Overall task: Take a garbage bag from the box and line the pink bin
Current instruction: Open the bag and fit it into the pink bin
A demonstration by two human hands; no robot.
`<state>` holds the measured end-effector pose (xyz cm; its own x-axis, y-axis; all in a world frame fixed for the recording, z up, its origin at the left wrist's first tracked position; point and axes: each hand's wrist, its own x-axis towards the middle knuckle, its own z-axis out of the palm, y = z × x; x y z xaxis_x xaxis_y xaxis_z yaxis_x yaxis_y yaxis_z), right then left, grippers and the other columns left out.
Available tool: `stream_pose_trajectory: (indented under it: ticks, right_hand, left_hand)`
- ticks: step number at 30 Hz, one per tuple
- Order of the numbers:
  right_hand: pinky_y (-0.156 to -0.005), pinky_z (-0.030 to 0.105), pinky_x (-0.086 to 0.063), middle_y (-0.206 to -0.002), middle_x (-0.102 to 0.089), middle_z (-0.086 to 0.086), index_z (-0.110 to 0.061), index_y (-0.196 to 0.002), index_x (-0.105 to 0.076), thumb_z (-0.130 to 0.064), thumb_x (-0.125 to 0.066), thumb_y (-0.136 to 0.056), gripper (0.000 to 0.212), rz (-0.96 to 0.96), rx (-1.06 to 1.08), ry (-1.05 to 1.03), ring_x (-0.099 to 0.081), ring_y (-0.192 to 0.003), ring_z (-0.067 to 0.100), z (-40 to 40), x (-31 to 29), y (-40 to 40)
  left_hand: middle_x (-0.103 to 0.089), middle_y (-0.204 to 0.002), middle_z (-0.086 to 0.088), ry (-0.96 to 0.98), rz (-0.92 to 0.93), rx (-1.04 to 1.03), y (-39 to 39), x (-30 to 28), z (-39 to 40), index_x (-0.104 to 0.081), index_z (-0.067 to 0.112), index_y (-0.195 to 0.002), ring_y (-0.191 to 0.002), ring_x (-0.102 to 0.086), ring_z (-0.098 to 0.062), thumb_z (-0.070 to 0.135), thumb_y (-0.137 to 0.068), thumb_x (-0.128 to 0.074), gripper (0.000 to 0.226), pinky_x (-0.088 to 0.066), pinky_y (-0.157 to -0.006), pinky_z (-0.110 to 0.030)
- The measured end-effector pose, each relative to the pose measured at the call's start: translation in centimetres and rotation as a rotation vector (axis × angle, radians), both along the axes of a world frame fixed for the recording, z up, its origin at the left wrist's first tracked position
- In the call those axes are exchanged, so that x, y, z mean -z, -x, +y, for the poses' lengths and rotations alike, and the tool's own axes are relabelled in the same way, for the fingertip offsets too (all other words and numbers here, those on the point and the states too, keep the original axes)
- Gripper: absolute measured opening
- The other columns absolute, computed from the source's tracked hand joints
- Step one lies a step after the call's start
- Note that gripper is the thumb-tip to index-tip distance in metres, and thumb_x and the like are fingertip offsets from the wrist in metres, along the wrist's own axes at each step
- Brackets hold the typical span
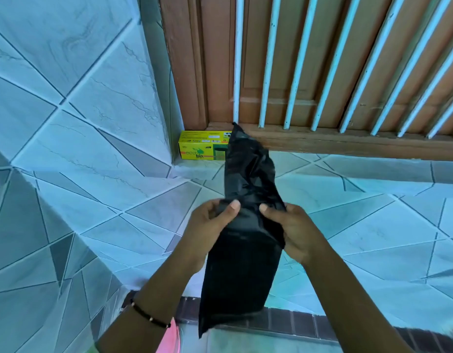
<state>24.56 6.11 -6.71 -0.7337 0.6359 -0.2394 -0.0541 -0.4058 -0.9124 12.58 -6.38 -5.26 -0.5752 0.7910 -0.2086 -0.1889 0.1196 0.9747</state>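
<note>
The box sits far on the tiled ledge, in the corner between the left wall and the barred door. The bag hangs nearer, partly covering the box's right end.

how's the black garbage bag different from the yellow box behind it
The garbage bag is black, limp and crinkled; the box is yellow-green, rigid and printed. The bag is held up by the left hand and right hand; the box lies untouched on the tiled ledge by the wooden frame.
</note>
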Motion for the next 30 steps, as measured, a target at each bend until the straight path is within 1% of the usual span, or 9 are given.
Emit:
stream_pose_trajectory:
  ticks: [4, 7, 10, 13, 16, 19, 22, 25, 30]
  right_hand:
    - [-0.088, 0.038, -0.054, -0.115, -0.068, 0.015, 0.0, -0.115, -0.062, -0.027, -0.066, -0.081, 0.043, 0.05, 0.052, 0.074, -0.066, -0.104, 0.027, 1.3, -0.7, -1.0]
    - [-0.094, 0.039, -0.052, -0.119, -0.067, 0.011, -0.003, -0.119, -0.061, -0.044, -0.07, -0.071, 0.064, -0.055, -0.22, -0.001, -0.063, -0.11, 0.026, 0.4, -0.6, -2.2]
    - [-0.086, 0.033, -0.055, -0.107, -0.071, 0.014, -0.001, -0.108, -0.066, -0.022, -0.068, -0.077, 0.037, -0.131, -0.311, -0.121, -0.068, -0.099, 0.027, -1.2, -1.0, -2.3]
    - [-0.064, 0.026, -0.057, -0.08, -0.074, 0.009, -0.005, -0.085, -0.071, -0.004, -0.064, -0.082, 0.007, -0.051, -0.014, -0.157, -0.07, -0.071, 0.019, -1.0, -1.7, -1.3]
    - [-0.074, 0.032, -0.057, -0.091, -0.074, 0.013, -0.001, -0.093, -0.069, -0.008, -0.065, -0.083, 0.013, -0.004, 0.148, -0.118, -0.071, -0.083, 0.025, -0.1, -2.3, -1.1]
    - [-0.075, 0.034, -0.058, -0.1, -0.072, 0.018, 0.003, -0.104, -0.065, -0.012, -0.065, -0.083, 0.025, -0.021, 0.072, -0.077, -0.07, -0.092, 0.03, -0.5, -2.2, -2.1]
    - [-0.051, 0.029, -0.056, -0.08, -0.072, 0.017, 0.001, -0.096, -0.064, -0.011, -0.061, -0.08, 0.02, -0.038, -0.123, 0.008, -0.07, -0.064, 0.026, -1.4, -1.9, -3.4]
    - [-0.039, 0.023, -0.048, -0.054, -0.062, 0.012, 0.0, -0.078, -0.059, 0.002, -0.052, -0.085, 0.01, -0.047, -0.099, 0.028, -0.059, -0.042, 0.018, -2.1, -1.4, -3.7]
    - [-0.041, 0.025, -0.05, -0.067, -0.064, 0.014, -0.004, -0.087, -0.063, -0.045, -0.055, -0.085, 0.041, -0.085, -0.012, 0.035, -0.061, -0.045, 0.019, -3.4, -1.6, -3.7]
  left_hand:
    - [-0.076, -0.089, 0.002, 0.182, 0.164, 0.15, -1.6, 0.6, -1.7, -0.072, 0.018, -0.091, -0.086, -0.071, -0.013, 0.029, -0.081, -0.069, 0.015, -0.055, -0.083, -0.028]
    - [-0.075, -0.091, -0.006, -0.003, -0.052, -0.07, -1.3, 0.1, -0.4, -0.071, 0.01, -0.092, -0.086, -0.071, -0.021, 0.02, -0.083, -0.068, 0.014, -0.056, -0.082, -0.034]
    - [-0.073, -0.097, -0.008, -0.134, -0.219, -0.281, -0.3, -0.7, 0.9, -0.069, 0.009, -0.094, -0.087, -0.07, -0.023, 0.018, -0.085, -0.065, 0.013, -0.054, -0.085, -0.039]
    - [-0.074, -0.1, -0.005, -0.087, -0.164, -0.104, 0.0, -1.0, 0.4, -0.069, 0.013, -0.098, -0.095, -0.069, -0.022, 0.035, -0.081, -0.064, 0.029, -0.052, -0.092, -0.044]
    - [-0.073, -0.104, -0.01, 0.043, -0.092, 0.188, -1.3, -0.9, -1.1, -0.068, 0.009, -0.106, -0.098, -0.069, -0.025, 0.038, -0.071, -0.066, 0.045, -0.054, -0.088, -0.041]
    - [-0.072, -0.101, -0.017, -0.02, -0.091, 0.101, -1.4, -0.9, -1.1, -0.068, 0.003, -0.103, -0.096, -0.069, -0.032, 0.025, -0.074, -0.068, 0.037, -0.055, -0.086, -0.041]
    - [-0.072, -0.094, -0.019, -0.037, -0.094, -0.046, -0.8, -1.0, -0.7, -0.069, 0.001, -0.095, -0.088, -0.068, -0.032, 0.016, -0.082, -0.064, 0.021, -0.057, -0.081, -0.043]
    - [-0.072, -0.094, -0.019, -0.017, -0.076, -0.09, -1.2, -0.8, -0.9, -0.07, 0.002, -0.092, -0.087, -0.069, -0.032, 0.022, -0.079, -0.067, 0.024, -0.055, -0.086, -0.047]
    - [-0.076, -0.08, -0.01, -0.068, -0.056, -0.156, -2.1, 0.0, -1.4, -0.073, 0.008, -0.079, -0.078, -0.072, -0.024, 0.035, -0.068, -0.069, 0.029, -0.057, -0.082, -0.04]
